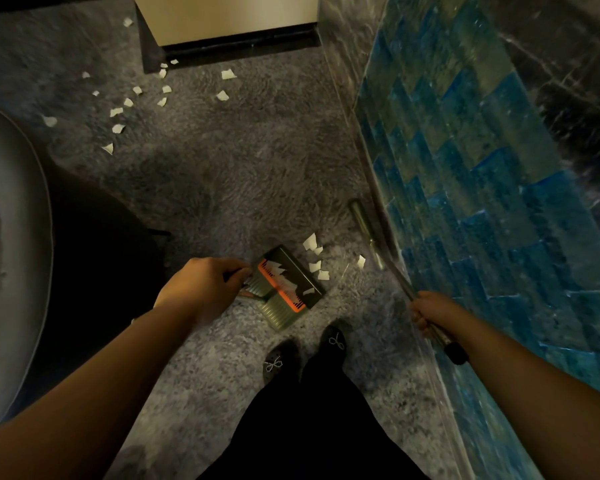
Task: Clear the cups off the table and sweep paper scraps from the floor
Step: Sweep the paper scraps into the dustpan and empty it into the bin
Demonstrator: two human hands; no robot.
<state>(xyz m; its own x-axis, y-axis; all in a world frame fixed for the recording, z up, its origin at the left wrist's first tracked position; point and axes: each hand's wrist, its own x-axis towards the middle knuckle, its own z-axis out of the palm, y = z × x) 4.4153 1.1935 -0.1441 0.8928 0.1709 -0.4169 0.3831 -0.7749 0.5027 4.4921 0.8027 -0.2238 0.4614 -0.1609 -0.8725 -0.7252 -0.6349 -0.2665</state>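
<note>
Head view, sweeping stage. The left hand (201, 285) gripped the short handle of a dark green ribbed dustpan with an orange lip (286, 287), fingers curled round it, the pan lying on the grey shaggy carpet (222, 174) just ahead of the person's black shoes (305, 351). The right hand (430, 311) was closed round a slim metal broom pole with a black end cap (437, 327), which ran forward along the foot of the blue tiled wall (465, 168); the broom's head could not be made out.

A few white torn paper scraps (312, 261) lay in the pan, more just beyond its lip, and a larger scatter well apart near the cream cabinet base (229, 22). No cups were in view.

Likely risks: the long pile could snag scraps, so that strokes would flick them past the lip; tilting the pan would spill those already caught; and the pole, close against the wall, left little room to swing.

Both forearms reached down and forward, the left wrist turned inward over the handle and the right held low beside the wall.
</note>
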